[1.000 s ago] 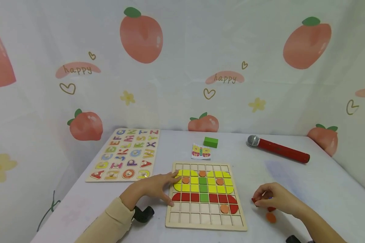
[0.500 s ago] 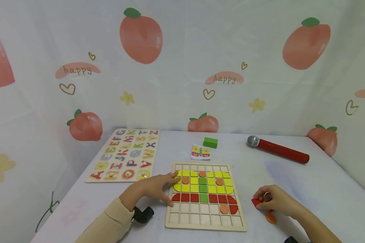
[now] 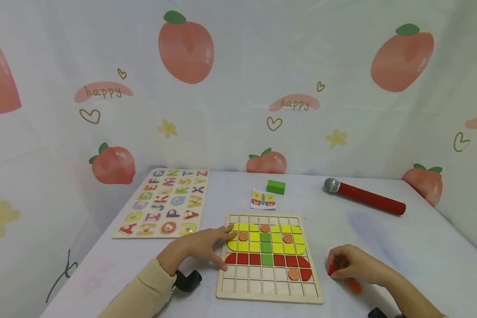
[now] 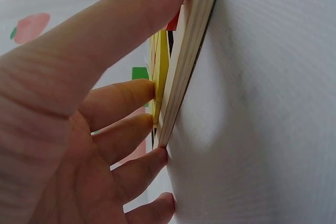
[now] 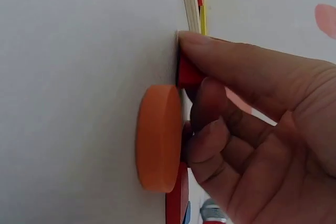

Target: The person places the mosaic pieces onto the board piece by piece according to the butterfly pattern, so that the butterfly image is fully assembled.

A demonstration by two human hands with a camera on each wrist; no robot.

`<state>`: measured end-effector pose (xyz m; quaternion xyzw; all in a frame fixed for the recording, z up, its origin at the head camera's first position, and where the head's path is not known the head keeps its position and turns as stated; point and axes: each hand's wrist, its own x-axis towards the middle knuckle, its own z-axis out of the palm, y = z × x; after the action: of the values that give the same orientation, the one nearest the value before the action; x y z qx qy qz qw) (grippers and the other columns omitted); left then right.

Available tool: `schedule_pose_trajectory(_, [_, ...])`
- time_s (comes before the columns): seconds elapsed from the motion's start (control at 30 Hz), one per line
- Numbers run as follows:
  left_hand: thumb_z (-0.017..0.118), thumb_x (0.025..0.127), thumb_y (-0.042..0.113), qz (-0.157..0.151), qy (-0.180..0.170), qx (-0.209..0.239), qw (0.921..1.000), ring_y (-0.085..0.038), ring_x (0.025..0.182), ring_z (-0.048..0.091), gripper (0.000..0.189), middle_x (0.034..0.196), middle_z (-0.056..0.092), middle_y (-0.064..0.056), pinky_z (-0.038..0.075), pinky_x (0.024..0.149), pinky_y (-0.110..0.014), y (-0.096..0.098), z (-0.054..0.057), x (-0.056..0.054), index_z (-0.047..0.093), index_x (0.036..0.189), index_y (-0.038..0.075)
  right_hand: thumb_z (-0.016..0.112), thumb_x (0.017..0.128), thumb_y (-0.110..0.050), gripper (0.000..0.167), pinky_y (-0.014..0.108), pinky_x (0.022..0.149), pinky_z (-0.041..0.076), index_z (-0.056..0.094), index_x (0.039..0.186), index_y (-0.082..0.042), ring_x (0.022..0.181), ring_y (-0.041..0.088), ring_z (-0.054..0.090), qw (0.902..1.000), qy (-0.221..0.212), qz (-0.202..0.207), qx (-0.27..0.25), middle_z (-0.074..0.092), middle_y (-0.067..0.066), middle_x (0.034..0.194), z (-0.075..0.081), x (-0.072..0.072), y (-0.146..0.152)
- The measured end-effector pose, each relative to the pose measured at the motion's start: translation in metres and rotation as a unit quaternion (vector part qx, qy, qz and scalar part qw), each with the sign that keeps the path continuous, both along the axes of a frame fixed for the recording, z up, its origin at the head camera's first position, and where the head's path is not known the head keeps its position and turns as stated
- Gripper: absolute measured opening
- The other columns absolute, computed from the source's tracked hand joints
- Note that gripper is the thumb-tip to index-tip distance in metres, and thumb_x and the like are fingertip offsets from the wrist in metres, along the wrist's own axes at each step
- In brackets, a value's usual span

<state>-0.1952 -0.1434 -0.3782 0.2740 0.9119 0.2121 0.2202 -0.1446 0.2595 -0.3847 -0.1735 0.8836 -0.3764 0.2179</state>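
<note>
A wooden grid board (image 3: 255,286) lies in front of me, with yellow, red, green and orange flat pieces set out in a butterfly shape. My left hand (image 3: 206,244) rests along the board's left edge, fingers spread; in the left wrist view the thumb and fingertips touch its rim. Right of the board, my right hand (image 3: 359,266) pinches a red block piece (image 5: 189,72) between thumb and forefinger, low at the tabletop. Beside that hand an orange disc (image 5: 159,137) lies on the table, and another red piece (image 5: 177,195) sits past it, partly hidden.
Behind the board are a small butterfly pattern card (image 3: 263,200) and a green block (image 3: 276,187). An alphabet puzzle board (image 3: 164,203) lies at the back left. A red microphone (image 3: 365,196) lies at the back right. A peach-print cloth (image 3: 230,88) hangs behind.
My right hand has shifted slightly toward me, and the red piece in its fingers has turned and sunk further into the grip. My left hand has stayed on the board's edge.
</note>
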Motion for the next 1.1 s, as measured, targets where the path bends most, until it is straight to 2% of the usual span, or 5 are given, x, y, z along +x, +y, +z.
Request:
schedule_pose_trajectory(0.23, [0.08, 0.069, 0.041, -0.003, 0.004, 0.001, 1.0, -0.027, 0.144, 0.02, 0.087, 0.157, 0.018, 0.001, 0.024, 0.114, -0.05, 0.001, 0.001, 0.001, 0.037, 0.144, 0.024, 0.069, 0.083, -0.024, 0.021, 0.016, 0.065, 0.045, 0.069, 0.097, -0.009, 0.076, 0.006, 0.05, 0.9996, 0.021, 0.001, 0.019, 0.064, 0.001, 0.089, 0.006, -0.004, -0.009])
schedule_pose_trajectory(0.47, [0.079, 0.069, 0.042, -0.004, 0.003, 0.001, 1.0, -0.027, 0.144, 0.02, 0.088, 0.157, 0.018, 0.001, 0.024, 0.114, -0.051, 0.002, 0.001, 0.001, 0.037, 0.144, 0.025, 0.066, 0.086, -0.016, 0.025, 0.02, 0.057, 0.049, 0.067, 0.105, 0.0, 0.066, 0.012, 0.055, 0.9999, 0.003, 0.003, -0.016, 0.063, 0.005, 0.089, 0.013, -0.011, -0.028])
schedule_pose_trajectory(0.8, [0.08, 0.069, 0.042, -0.004, 0.001, 0.001, 1.0, -0.027, 0.144, 0.019, 0.087, 0.157, 0.018, 0.002, 0.023, 0.115, -0.051, 0.002, 0.001, 0.0, 0.038, 0.144, 0.025, 0.068, 0.084, -0.014, 0.016, 0.019, 0.059, 0.049, 0.062, 0.094, -0.002, 0.072, 0.012, 0.053, 0.9986, 0.014, 0.031, -0.041, 0.06, 0.003, 0.083, 0.018, -0.023, -0.06])
schedule_pose_trajectory(1.1, [0.079, 0.069, 0.043, 0.001, 0.003, -0.005, 1.0, -0.026, 0.144, 0.019, 0.087, 0.157, 0.018, 0.003, 0.023, 0.115, -0.051, 0.001, 0.0, -0.001, 0.038, 0.143, 0.027, 0.064, 0.088, -0.016, 0.012, 0.019, 0.067, 0.046, 0.072, 0.094, -0.009, 0.077, 0.01, 0.053, 0.995, 0.031, 0.089, -0.033, 0.065, 0.0, 0.086, 0.024, -0.031, -0.081])
